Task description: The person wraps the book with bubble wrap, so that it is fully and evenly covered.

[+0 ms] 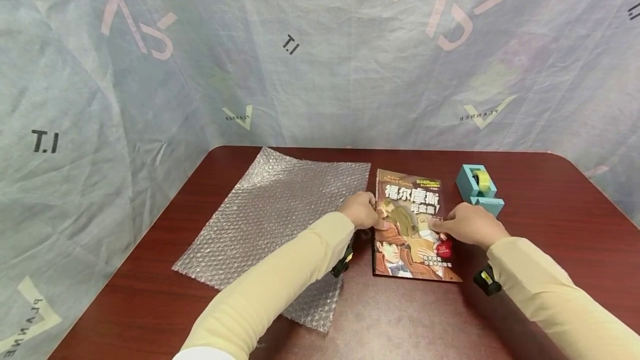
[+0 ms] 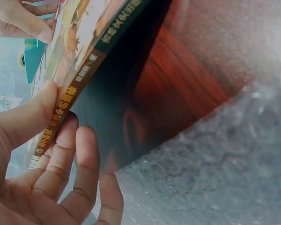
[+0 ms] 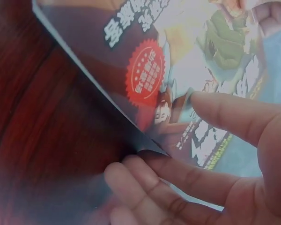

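A thin paperback book (image 1: 410, 226) with an illustrated cover is held between both hands over the table, just right of the bubble wrap. My left hand (image 1: 359, 210) pinches its spine edge, thumb on the cover and fingers beneath; the left wrist view shows the spine (image 2: 68, 103) tilted above the red-brown wood. On the opposite edge my right hand (image 1: 472, 225) grips the book, its thumb (image 3: 225, 110) lying on the cover and its other fingers under the edge. A sheet of bubble wrap (image 1: 280, 215) lies flat on the left, partly covered by the left forearm.
A light blue tape dispenser (image 1: 470, 182) with a yellowish roll stands behind the right hand. The dark red wooden table (image 1: 545, 199) has rounded far corners, and a grey printed cloth (image 1: 320, 71) hangs behind it.
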Action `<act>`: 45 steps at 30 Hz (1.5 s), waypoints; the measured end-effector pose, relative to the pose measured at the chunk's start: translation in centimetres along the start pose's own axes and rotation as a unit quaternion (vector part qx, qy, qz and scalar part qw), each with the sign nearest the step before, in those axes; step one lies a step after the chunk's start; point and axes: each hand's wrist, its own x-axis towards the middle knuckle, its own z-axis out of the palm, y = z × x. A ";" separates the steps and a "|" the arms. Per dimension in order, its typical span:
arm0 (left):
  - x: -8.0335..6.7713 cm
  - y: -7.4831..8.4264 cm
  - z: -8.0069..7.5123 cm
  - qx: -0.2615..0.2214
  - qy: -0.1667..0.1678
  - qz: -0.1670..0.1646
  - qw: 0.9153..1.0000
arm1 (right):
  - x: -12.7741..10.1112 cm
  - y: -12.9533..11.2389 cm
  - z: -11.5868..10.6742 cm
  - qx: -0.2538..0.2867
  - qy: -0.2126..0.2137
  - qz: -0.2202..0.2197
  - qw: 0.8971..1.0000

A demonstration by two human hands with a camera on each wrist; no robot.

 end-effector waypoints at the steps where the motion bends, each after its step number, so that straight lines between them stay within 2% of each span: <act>1: 0.0 0.0 0.0 -0.011 0.000 0.002 1.000 | 0.1 0.1 0.0 0.013 -0.004 0.001 1.000; 6: -0.2 -0.2 0.0 -0.083 -0.012 0.016 0.996 | 0.2 0.6 -0.8 0.105 -0.042 0.018 0.993; 11: -0.1 -0.5 0.1 -0.187 -0.026 0.018 0.982 | 0.3 0.8 -1.3 0.171 -0.078 0.024 0.982; 14: 0.0 -0.6 0.1 -0.215 -0.027 0.023 0.976 | 0.3 0.7 -1.4 0.186 -0.087 0.026 0.978; 19: 0.0 -1.1 0.2 -0.212 -0.026 0.032 0.976 | 0.4 0.5 -1.4 0.176 -0.088 0.014 0.980; 26: -0.6 -1.4 0.0 -0.236 -0.033 0.016 0.971 | 0.0 0.5 -1.5 0.162 -0.067 -0.011 0.984; 35: -1.4 -1.3 -0.3 -0.253 -0.042 0.017 0.966 | -0.1 1.0 -1.4 0.185 -0.065 -0.029 0.980; 45: -1.6 -1.2 0.1 -0.299 -0.032 0.018 0.953 | -0.1 0.8 -1.6 0.194 -0.057 -0.024 0.979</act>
